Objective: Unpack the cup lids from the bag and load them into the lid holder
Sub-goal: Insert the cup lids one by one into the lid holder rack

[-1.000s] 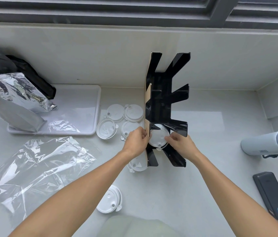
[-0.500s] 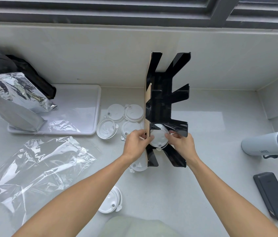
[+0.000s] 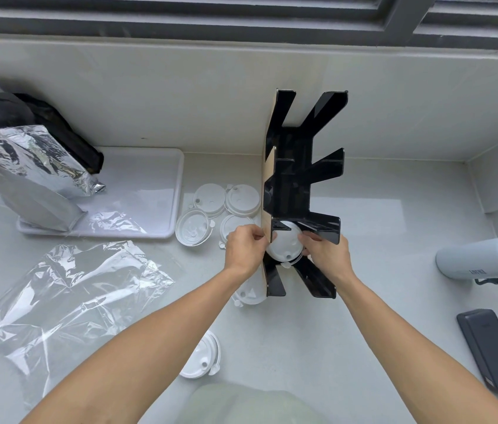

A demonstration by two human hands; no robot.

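A round white plastic cup lid (image 3: 284, 246) sits in the nearest bay of the upright black acrylic lid holder (image 3: 293, 191), pinched at its rim from both sides: the left hand (image 3: 245, 249) curls its fingers against the holder's tan left panel and the lid's left edge, while the right hand (image 3: 327, 255) grips the lid's right edge just under a black divider fin. Compared with a second ago, both hands have closed in a little and the lid has settled deeper between the fins, which suggests this lid is nearly seated and the step is close to done. Much remains, by the look of it: four loose white lids (image 3: 226, 206) lie clustered on the pale grey counter (image 3: 379, 316) just left of the holder, another lid (image 3: 249, 293) lies against the holder's base beneath the left wrist, and one more lid (image 3: 203, 356) rests near the counter's front edge. The crumpled clear plastic bag (image 3: 64, 298) lies flat and apparently emptied, well to the left. The holder's upper bays stand open, with bare counter to its right for the right arm to withdraw; the tall fins and the tight gap at the tan panel look like the likeliest snags.
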